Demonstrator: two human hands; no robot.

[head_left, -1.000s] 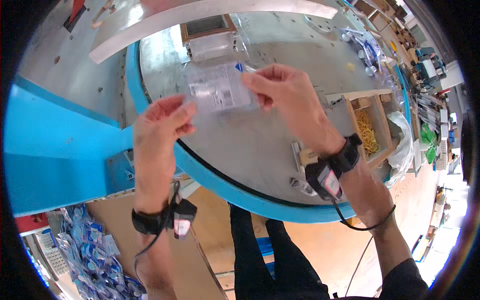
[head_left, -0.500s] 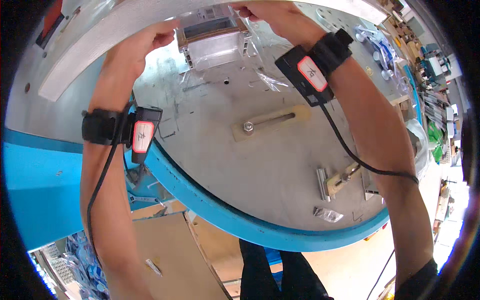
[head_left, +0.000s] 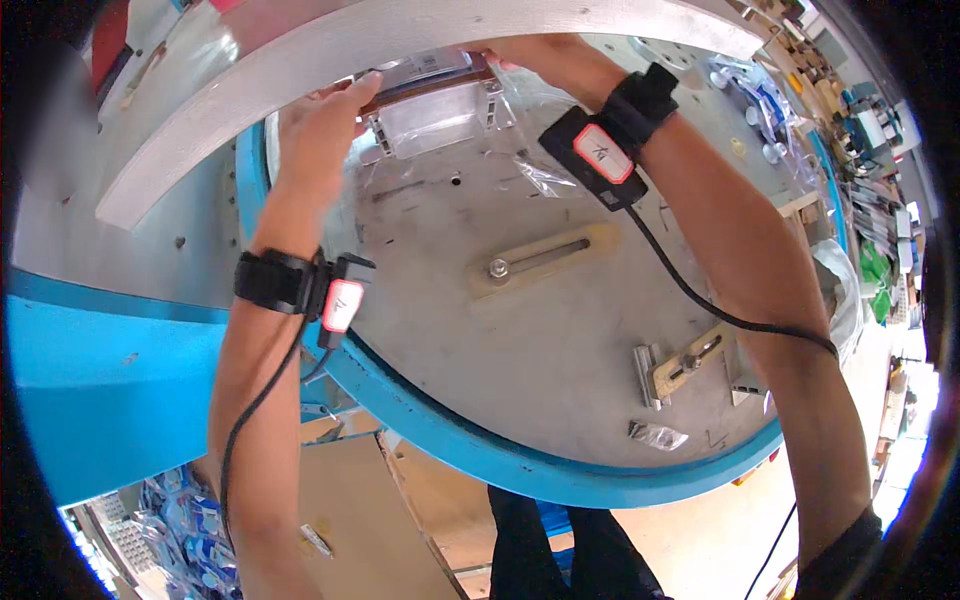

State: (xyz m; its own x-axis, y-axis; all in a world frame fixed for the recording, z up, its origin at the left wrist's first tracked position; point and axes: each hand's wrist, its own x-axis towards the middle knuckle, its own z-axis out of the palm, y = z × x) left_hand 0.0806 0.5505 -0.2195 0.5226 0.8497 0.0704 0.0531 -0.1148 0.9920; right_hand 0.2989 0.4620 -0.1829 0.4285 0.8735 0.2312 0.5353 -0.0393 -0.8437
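Left edge: a blue machine body point(head_left: 100, 390) wraps around the round metal table point(head_left: 560, 370), and there's a heap of small clear packets point(head_left: 195, 545) way down low by the floor.
White bar: a long pale beam point(head_left: 400, 60) runs over the top of the table, and both hands reach up under it.
Left hand: the left hand point(head_left: 325, 130) is curled on the left end of the clear plastic bag point(head_left: 435, 105), thumb on top, a black wrist strap with a cabled sensor just below it.
Bag: sits at the far side of the table, right under the beam, laid across a little metal fixture point(head_left: 440, 125); it looks see-through and a bit crinkly.
Right hand: the right hand point(head_left: 500, 52) is up at the bag's right end, fingers mostly hidden by the beam, so can't really tell how it grips; it does touch the bag.
Table middle: a slotted tan bracket point(head_left: 545, 258) with a bolt.
Right side: a second slotted bracket point(head_left: 690, 358), and a tiny packet point(head_left: 658, 434) near the rim.
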